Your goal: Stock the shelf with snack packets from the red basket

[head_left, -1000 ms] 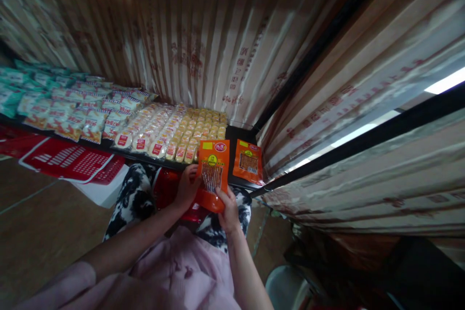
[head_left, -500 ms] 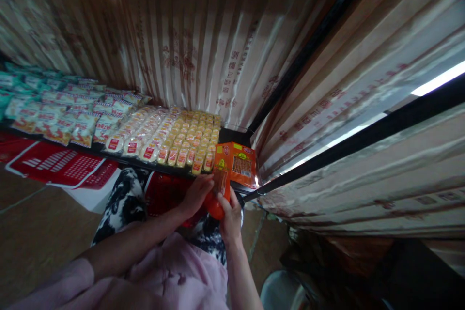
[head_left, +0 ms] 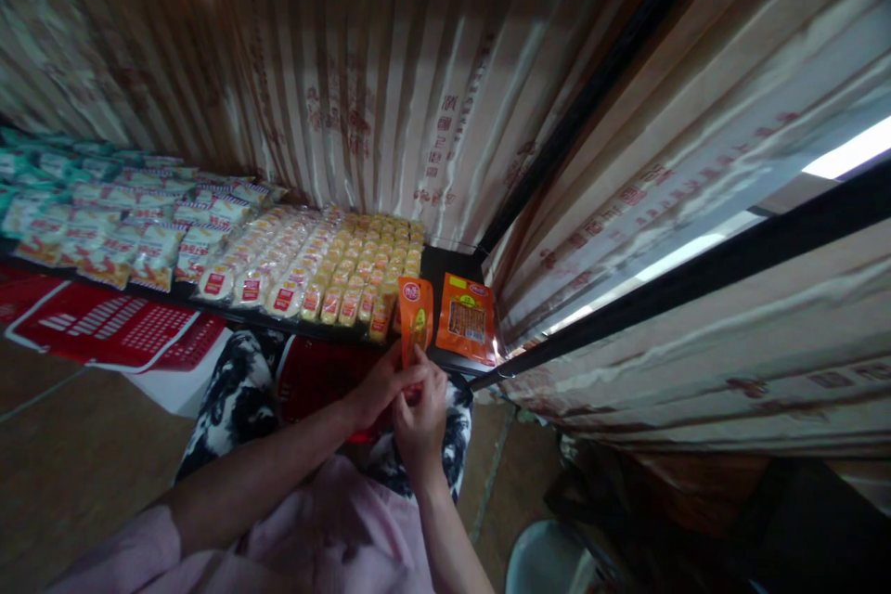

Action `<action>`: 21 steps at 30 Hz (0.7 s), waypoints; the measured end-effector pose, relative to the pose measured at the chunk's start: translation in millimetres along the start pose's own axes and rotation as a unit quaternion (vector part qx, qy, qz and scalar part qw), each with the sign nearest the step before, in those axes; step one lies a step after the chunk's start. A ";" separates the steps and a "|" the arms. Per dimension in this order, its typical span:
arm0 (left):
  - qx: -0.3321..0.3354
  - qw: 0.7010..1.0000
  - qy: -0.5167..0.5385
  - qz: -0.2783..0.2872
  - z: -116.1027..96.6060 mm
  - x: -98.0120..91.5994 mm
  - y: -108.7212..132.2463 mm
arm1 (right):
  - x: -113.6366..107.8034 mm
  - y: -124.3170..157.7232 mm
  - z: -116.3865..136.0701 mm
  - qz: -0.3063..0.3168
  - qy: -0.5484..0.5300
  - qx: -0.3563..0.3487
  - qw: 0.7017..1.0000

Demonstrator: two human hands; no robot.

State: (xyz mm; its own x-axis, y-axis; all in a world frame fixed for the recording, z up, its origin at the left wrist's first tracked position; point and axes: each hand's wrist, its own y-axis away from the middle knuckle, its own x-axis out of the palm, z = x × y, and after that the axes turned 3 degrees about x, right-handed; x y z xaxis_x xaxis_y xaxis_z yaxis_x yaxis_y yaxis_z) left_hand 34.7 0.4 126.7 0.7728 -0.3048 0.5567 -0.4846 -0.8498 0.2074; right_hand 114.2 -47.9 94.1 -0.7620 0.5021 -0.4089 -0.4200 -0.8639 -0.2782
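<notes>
An orange snack packet [head_left: 416, 304] stands up out of my two hands, near the front edge of the black shelf [head_left: 456, 264]. My left hand [head_left: 381, 390] grips its lower part from the left. My right hand [head_left: 422, 408] closes round its bottom end from the right, and the fingers of both hands meet there. Another orange snack packet [head_left: 469, 319], with a picture panel and a barcode, lies flat on the shelf just to the right. On the left, rows of small yellow-wrapped snacks [head_left: 348, 274] come close to the held packet.
Clear-wrapped round snacks [head_left: 261, 260], white bags [head_left: 149, 232] and green bags [head_left: 62, 162] line the shelf leftward. Red baskets [head_left: 118, 325] sit below its edge. Printed curtains [head_left: 362, 111] hang behind, with black metal bars [head_left: 591, 102] crossing at right. A bucket [head_left: 547, 557] stands on the floor.
The held packet has turned from facing me to a narrower, upright angle and shifted slightly left. My hands have come together at its bottom, uncovering the packet on the shelf.
</notes>
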 end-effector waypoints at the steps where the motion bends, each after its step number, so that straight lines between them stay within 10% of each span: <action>1: -0.003 1.000 -0.004 -0.015 -0.4 -0.6 -1.5 | 1.5 1.4 -0.9 0.002 0.004 -0.002 1.000; 9: -0.068 0.996 0.035 -0.054 -4.5 -5.6 -9.2 | -1.3 1.8 -14.4 0.045 -0.067 0.039 0.996; 21: -0.057 0.995 -0.026 -0.073 -2.0 -5.8 -22.3 | -11.1 -38.0 -51.9 -0.085 -0.073 0.119 0.986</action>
State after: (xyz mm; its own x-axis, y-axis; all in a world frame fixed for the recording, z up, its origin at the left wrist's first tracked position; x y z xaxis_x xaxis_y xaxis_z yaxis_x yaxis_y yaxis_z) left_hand 40.2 22.0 120.4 0.8576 -0.2054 0.4716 -0.4060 -0.8332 0.3754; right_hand 164.2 -18.5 64.1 -0.7259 0.6452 -0.2385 -0.6393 -0.7607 -0.1123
